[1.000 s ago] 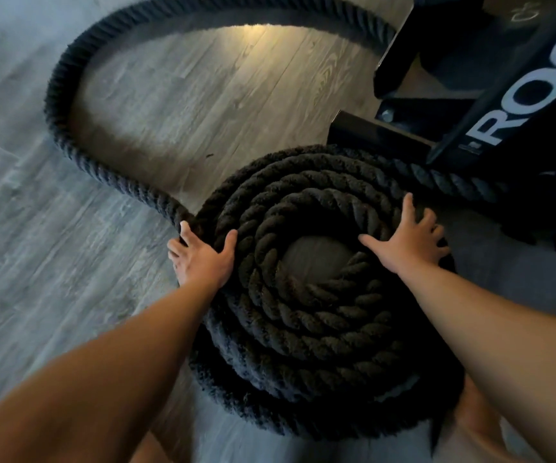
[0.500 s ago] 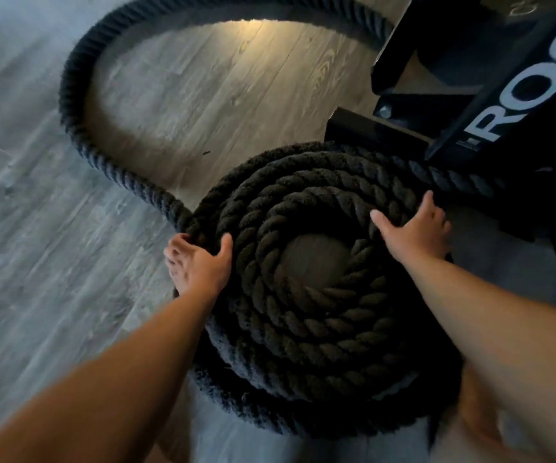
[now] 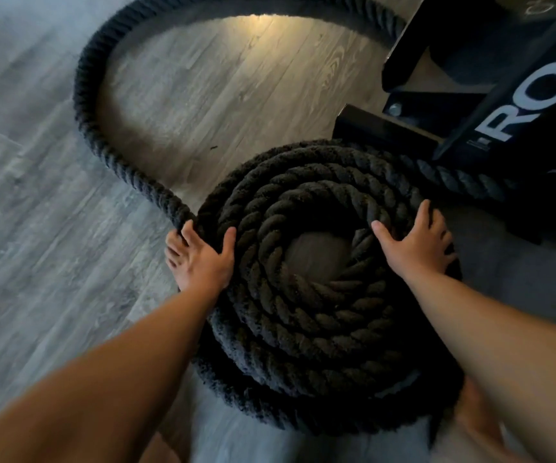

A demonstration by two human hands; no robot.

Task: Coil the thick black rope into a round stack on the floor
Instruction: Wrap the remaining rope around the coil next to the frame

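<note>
The left hand (image 3: 199,259) grips the outermost turn of the thick black rope (image 3: 303,329) at the left edge of the coil. Its thumb hooks over the top of that turn and its fingers curl down the outer side, close to the floor (image 3: 52,228). The right hand (image 3: 417,242) lies open on top of the coil at its right side. Its fingers are spread across the upper turns and its thumb points towards the hollow in the middle, pressing on the rope without closing round it.

Between the two hands the rope sits as a round stack of several turns, with bare floor showing through the centre hole. Just beside the left hand's fingers, a loose run leaves the coil. It sweeps away to the far left, bends in a wide arc and crosses the far edge of the view towards the right. Another length runs off the far right of the coil and passes under a black steel frame (image 3: 470,135), which carries large white letters cut off by the picture edge. A bolt (image 3: 394,108) shows on the frame's base. The floor is grey wood-grain planks, lit warmly inside the arc.
</note>
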